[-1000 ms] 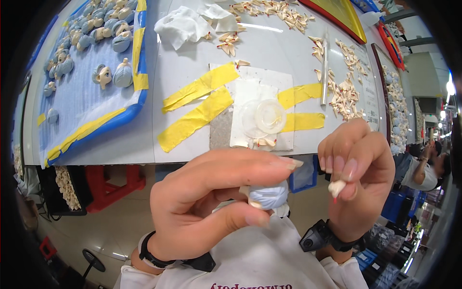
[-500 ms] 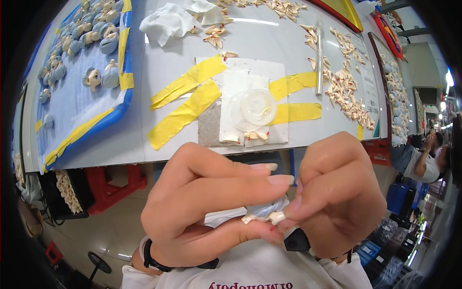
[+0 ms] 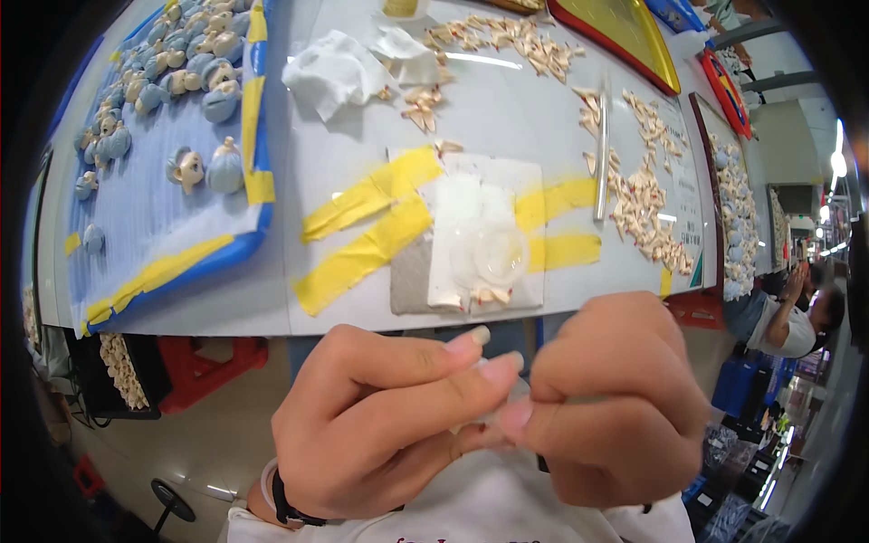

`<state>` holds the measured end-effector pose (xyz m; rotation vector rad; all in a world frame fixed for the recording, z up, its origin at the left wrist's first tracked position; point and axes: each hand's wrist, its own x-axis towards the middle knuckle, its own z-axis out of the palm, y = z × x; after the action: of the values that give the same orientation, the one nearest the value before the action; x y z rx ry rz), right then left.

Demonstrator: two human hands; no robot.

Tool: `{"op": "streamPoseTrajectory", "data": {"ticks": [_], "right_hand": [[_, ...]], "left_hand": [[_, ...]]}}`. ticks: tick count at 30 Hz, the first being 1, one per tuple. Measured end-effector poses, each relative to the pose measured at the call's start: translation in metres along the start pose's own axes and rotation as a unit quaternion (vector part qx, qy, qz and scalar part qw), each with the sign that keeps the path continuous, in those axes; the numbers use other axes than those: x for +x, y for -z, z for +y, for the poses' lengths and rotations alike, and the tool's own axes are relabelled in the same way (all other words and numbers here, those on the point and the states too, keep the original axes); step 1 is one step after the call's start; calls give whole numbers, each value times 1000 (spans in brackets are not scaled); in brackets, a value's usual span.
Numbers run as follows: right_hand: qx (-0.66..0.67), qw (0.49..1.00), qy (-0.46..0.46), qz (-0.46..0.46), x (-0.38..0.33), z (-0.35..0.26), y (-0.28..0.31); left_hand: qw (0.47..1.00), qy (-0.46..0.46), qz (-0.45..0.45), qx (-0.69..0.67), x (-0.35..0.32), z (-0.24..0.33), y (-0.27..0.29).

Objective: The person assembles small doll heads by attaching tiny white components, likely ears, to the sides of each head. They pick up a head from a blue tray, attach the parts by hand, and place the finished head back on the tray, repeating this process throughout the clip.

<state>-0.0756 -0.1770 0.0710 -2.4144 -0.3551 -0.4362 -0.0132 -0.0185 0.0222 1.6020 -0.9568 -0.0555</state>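
Observation:
My left hand (image 3: 385,407) is closed, fingertips and thumb pinching a small blue-and-cream figure part (image 3: 519,391), of which only a sliver shows between the hands. Right against it, my right hand (image 3: 620,398) is closed too, thumb pressed to the index finger at the same part. Whether the right fingers grip a separate piece is hidden. Both hands hover just off the near table edge. Beyond them a white pad (image 3: 453,217) lies taped to the table, carrying a clear round dish (image 3: 500,253) and a few cream pieces with red tips (image 3: 491,295).
At left stands a blue-rimmed tray (image 3: 244,244) holding several doll heads with blue hair (image 3: 224,167). Loose cream pieces (image 3: 638,190) lie at right beside a clear rod (image 3: 603,163). Crumpled white cloth (image 3: 330,72) and a yellow tray (image 3: 625,36) are farther back. Another person (image 3: 787,312) sits at right.
The view has shifted, so the table sits lower in the picture. My hands have drawn closer around the figure part; its blue surface and red-tipped cream piece, visible before, are now mostly covered.

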Motion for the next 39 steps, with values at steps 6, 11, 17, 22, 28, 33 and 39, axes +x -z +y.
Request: {"op": "streamPoseTrajectory", "data": {"ticks": [6,11,17,22,28,33,39], "right_hand": [[-77,997,-26,6,51,53,44],[-76,990,-31,-117,104,107,16],[-110,978,-53,-167,120,123,-3],[-170,969,-15,-179,107,116,5],[-92,975,-194,-59,63,88,46],[36,953,-269,134,8,69,60],[91,941,-280,168,-33,59,48]], "left_hand": [[1000,-13,10,-5,3,-20,22],[992,51,93,-73,1,-14,22],[989,77,103,-69,-2,-18,32],[990,70,98,-78,0,-19,34],[990,75,97,-66,-4,-18,33],[990,85,47,-104,-9,-25,32],[967,112,90,-211,-9,-18,15]]}}
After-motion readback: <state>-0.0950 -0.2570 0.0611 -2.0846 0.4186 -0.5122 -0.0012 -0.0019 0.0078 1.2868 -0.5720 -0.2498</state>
